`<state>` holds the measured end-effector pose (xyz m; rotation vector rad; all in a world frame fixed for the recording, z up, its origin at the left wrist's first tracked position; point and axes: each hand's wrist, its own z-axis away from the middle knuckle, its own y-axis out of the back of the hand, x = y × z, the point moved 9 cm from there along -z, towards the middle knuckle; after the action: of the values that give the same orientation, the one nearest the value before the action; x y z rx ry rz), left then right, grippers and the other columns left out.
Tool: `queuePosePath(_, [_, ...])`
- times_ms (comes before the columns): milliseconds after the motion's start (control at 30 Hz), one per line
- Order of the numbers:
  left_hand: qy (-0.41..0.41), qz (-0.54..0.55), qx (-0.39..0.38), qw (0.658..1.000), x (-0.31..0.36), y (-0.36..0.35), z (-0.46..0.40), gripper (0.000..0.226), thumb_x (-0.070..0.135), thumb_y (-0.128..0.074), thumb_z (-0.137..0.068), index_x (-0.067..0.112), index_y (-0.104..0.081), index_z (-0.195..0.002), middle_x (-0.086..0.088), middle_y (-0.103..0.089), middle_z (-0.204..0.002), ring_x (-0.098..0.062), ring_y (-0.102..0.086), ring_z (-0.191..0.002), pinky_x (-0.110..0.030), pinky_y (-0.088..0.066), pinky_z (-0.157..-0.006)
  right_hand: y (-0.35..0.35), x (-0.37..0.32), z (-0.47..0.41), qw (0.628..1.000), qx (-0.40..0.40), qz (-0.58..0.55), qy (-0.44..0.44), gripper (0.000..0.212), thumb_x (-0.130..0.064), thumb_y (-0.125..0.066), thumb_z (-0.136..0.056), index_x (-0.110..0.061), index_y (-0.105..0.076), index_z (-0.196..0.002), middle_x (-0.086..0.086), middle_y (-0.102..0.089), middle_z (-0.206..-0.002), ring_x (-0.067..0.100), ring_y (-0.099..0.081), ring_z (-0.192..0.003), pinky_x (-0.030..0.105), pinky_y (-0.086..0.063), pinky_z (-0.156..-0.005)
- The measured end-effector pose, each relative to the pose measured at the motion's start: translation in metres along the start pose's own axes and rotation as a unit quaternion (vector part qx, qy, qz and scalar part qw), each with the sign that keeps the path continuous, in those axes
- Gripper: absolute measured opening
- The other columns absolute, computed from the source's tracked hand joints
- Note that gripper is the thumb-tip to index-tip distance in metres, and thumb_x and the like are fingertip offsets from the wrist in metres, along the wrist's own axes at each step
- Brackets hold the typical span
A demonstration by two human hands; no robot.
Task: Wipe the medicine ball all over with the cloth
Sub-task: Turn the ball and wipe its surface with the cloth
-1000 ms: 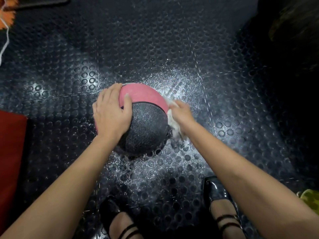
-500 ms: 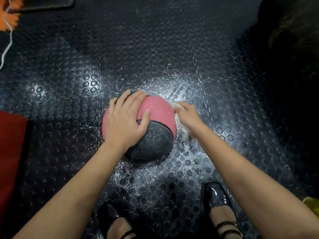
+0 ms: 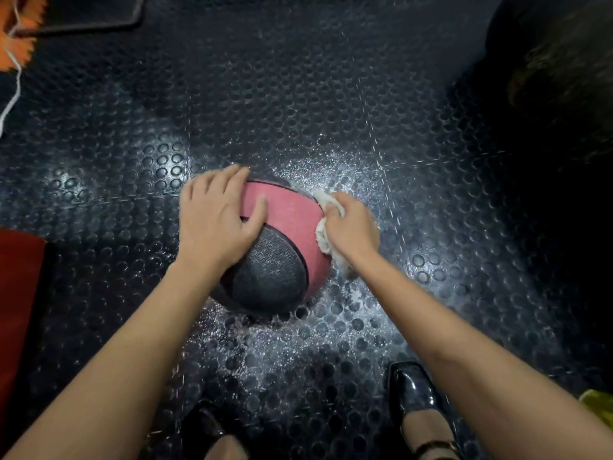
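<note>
while cloth (image 3: 326, 227) on unlabelled medicine ball (image 3: 285, 247)

The medicine ball (image 3: 282, 247) rests on the studded floor (image 3: 298, 94). The left hand (image 3: 215, 224) lies on its upper left side; the right hand (image 3: 351, 230) holds the cloth (image 3: 323, 234) against its right side. Two shoes (image 3: 414, 396) stand nearer the viewer, below the ball.

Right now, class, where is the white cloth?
In the head view, the white cloth is bunched in the right hand, pressed against the medicine ball's right side.
</note>
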<state>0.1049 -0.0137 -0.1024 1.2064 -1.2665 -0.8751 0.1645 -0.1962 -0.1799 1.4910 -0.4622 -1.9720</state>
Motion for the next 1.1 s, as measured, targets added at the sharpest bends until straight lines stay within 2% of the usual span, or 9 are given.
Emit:
queuePosePath(167, [0.186, 0.102, -0.015, 0.977, -0.013, -0.019, -0.001, 0.056, 0.041, -0.027, -0.097, 0.016, -0.042, -0.145, -0.006, -0.041, -0.152, -0.029, -0.031, -0.142, -0.055, -0.022, -0.115, 0.006, -0.016, 0.026, 0.996, 0.044, 0.058, 0.047, 0.033, -0.026, -0.040, -0.101, -0.029, -0.051, -0.132, -0.007, -0.051, -0.111, 0.009, -0.048, -0.088, 0.011, -0.023, -0.055])
queuePosePath(333, [0.167, 0.080, 0.038, 0.982, -0.005, -0.010, 0.019, 0.057, 0.044, -0.023, -0.096, 0.019, -0.046, -0.141, -0.001, -0.047, -0.147, -0.026, -0.034, -0.140, -0.052, -0.021, -0.116, -0.002, -0.078, 0.041, 0.961, 0.048, 0.109, 0.249, 0.033, -0.025, -0.043, -0.099, -0.033, -0.054, -0.129, -0.008, -0.051, -0.116, 0.012, -0.044, -0.099, 0.024, -0.039, -0.067])
queuePosePath(533, [0.133, 0.056, 0.027, 0.989, 0.006, -0.014, 0.017, 0.059, 0.045, -0.022, -0.096, 0.018, -0.045, -0.144, 0.000, -0.045, -0.149, -0.024, -0.033, -0.141, -0.051, -0.020, -0.117, -0.008, -0.002, -0.003, 0.999, -0.036, -0.036, -0.017, 0.032, -0.022, -0.044, -0.100, -0.029, -0.056, -0.129, -0.005, -0.065, -0.090, 0.011, -0.054, -0.056, 0.021, -0.041, -0.046])
queuePosePath(633, [0.124, 0.035, 0.025, 0.991, 0.012, -0.018, 0.015, 0.061, 0.044, -0.023, -0.095, 0.016, -0.048, -0.142, -0.002, -0.047, -0.148, -0.027, -0.035, -0.140, -0.051, -0.022, -0.116, 0.002, -0.040, 0.004, 0.994, -0.003, 0.067, 0.082, 0.032, -0.026, -0.045, -0.100, -0.036, -0.056, -0.128, -0.008, -0.058, -0.111, 0.009, -0.053, -0.076, 0.016, -0.031, -0.052])
queuePosePath(733, [0.125, 0.038, 0.026, 0.991, 0.006, -0.016, 0.014, 0.065, 0.045, -0.018, -0.093, 0.015, -0.048, -0.142, -0.003, -0.048, -0.146, -0.027, -0.037, -0.139, -0.052, -0.024, -0.114, -0.004, -0.075, 0.022, 0.970, 0.006, 0.108, 0.217, 0.032, -0.029, -0.044, -0.099, -0.037, -0.055, -0.129, -0.011, -0.053, -0.113, 0.010, -0.044, -0.098, 0.023, -0.032, -0.068])
queuePosePath(800, [0.127, 0.052, 0.030, 0.990, 0.001, -0.014, 0.017, 0.062, 0.044, -0.020, -0.095, 0.016, -0.047, -0.142, -0.002, -0.047, -0.147, -0.025, -0.037, -0.139, -0.051, -0.024, -0.115, -0.005, -0.050, 0.010, 0.985, -0.004, 0.060, 0.162, 0.032, -0.028, -0.044, -0.100, -0.035, -0.054, -0.129, -0.009, -0.058, -0.103, 0.010, -0.052, -0.086, 0.020, -0.037, -0.061])
queuePosePath(933, [0.111, 0.057, 0.046, 0.991, 0.004, -0.012, 0.027, 0.058, 0.041, -0.023, -0.096, 0.016, -0.047, -0.142, -0.002, -0.048, -0.147, -0.024, -0.037, -0.139, -0.052, -0.026, -0.114, -0.016, 0.023, 0.002, 0.992, -0.081, -0.069, -0.066, 0.031, -0.019, -0.043, -0.101, -0.023, -0.058, -0.128, -0.005, -0.063, -0.076, 0.014, -0.054, -0.057, 0.027, -0.048, -0.052])
queuePosePath(1033, [0.104, 0.051, 0.053, 0.992, 0.006, -0.011, 0.031, 0.057, 0.040, -0.024, -0.096, 0.015, -0.048, -0.142, -0.003, -0.048, -0.146, -0.025, -0.038, -0.138, -0.051, -0.026, -0.114, -0.007, -0.011, 0.009, 0.999, -0.027, -0.007, 0.022, 0.032, -0.023, -0.044, -0.100, -0.033, -0.056, -0.129, -0.006, -0.065, -0.086, 0.007, -0.052, -0.053, 0.015, -0.036, -0.041])
queuePosePath(1100, [0.104, 0.053, 0.057, 0.992, 0.003, -0.010, 0.034, 0.058, 0.040, -0.024, -0.095, 0.015, -0.048, -0.142, -0.003, -0.049, -0.146, -0.026, -0.039, -0.138, -0.049, -0.026, -0.114, -0.003, -0.053, 0.023, 0.987, 0.011, 0.067, 0.145, 0.033, -0.027, -0.045, -0.100, -0.036, -0.054, -0.130, -0.006, -0.060, -0.110, 0.009, -0.055, -0.083, 0.017, -0.038, -0.057])
